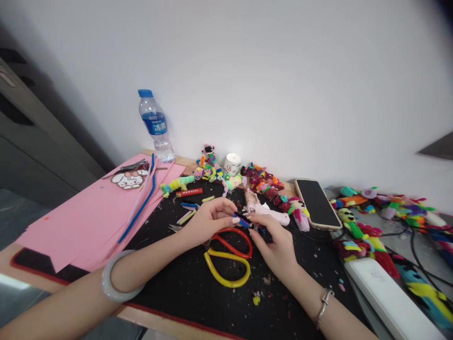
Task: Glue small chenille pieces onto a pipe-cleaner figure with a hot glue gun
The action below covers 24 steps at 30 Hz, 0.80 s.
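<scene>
Over the black-matted worktop (pixel 198 288), the left hand (pixel 208 219) and right hand (pixel 274 245) both pinch a short blue fuzzy pipe-cleaner piece (pixel 242 221) between fingertips, just above red-and-yellow-handled scissors (pixel 230 257).

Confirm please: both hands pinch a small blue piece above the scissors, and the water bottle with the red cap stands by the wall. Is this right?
Not quite. In the head view the water bottle has a blue cap, not red. The rest holds: left hand and right hand pinch the small blue piece above the scissors.

Table (pixel 21 257) under black mat (pixel 198 288)
</scene>
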Each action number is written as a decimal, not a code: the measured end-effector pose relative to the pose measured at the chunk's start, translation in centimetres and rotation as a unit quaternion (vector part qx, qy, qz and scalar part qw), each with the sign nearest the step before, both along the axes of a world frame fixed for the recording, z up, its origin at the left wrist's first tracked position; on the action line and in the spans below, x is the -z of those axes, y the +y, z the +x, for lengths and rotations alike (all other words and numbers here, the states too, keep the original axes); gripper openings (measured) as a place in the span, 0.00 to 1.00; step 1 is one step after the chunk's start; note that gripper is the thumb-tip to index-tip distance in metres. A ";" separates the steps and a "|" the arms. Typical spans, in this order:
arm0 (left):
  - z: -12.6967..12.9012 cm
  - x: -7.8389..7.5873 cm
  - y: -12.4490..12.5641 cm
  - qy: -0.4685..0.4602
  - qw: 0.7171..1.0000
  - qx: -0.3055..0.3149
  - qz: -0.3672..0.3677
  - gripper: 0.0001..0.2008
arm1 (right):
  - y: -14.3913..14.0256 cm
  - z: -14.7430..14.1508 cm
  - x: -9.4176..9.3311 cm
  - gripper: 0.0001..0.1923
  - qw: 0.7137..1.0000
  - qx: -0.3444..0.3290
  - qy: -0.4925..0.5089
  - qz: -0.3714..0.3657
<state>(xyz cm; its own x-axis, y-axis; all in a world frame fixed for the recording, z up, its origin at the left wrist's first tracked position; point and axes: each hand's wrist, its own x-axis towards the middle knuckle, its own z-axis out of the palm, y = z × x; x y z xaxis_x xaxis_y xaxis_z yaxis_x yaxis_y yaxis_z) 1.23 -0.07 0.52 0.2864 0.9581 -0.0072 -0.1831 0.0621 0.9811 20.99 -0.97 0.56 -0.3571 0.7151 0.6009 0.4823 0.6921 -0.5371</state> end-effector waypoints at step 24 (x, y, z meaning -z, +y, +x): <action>-0.1 0.2 0.1 0.010 1.000 0.019 0.018 0.12 | 0.0 0.1 0.2 0.06 1.000 0.000 -0.007 -0.023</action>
<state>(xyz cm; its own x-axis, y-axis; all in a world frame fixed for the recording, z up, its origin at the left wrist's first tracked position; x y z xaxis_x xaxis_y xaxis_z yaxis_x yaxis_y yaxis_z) 1.09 -0.01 0.36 0.3221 0.9465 0.0208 -0.1615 0.0333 0.9863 21.07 -0.93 0.32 -0.3649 0.7423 0.5619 0.4900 0.6663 -0.5621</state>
